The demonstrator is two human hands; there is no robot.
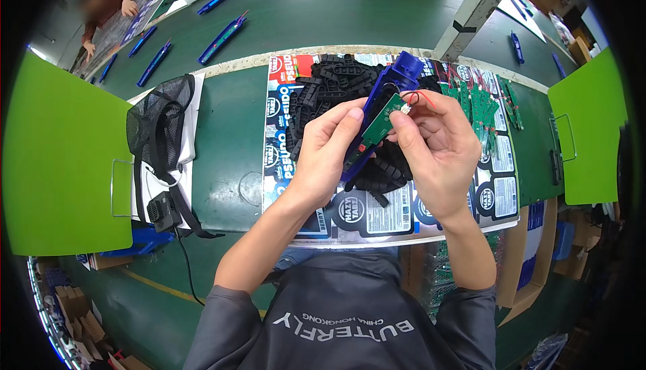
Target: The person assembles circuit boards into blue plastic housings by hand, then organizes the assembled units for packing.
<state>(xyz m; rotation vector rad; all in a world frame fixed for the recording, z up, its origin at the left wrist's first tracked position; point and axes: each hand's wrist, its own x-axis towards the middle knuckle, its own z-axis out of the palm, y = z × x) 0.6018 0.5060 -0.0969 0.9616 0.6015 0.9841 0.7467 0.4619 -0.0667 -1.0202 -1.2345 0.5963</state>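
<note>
My left hand (pixel 324 151) is closed round a long blue plastic housing (pixel 406 68), held tilted above the table with its open side up. A narrow green circuit board (pixel 382 119) lies along the housing, at least partly inside it. My right hand (pixel 441 148) pinches the board's upper end, thumb beside a small white connector (pixel 404 108). Thin red and black wires (pixel 421 96) loop out from that end. Beneath both hands spreads a heap of black plastic parts (pixel 330 77). To the right of my right hand lie several loose green circuit boards (pixel 479 104) with red wires.
Printed sheets (pixel 370 225) cover the worktable's near part. On the left are a black mesh cap (pixel 161 117) and a black adapter (pixel 163 210). Green partitions (pixel 67 161) flank the table. Blue housings (pixel 222 39) lie on the far green surface, where another person (pixel 111 10) sits.
</note>
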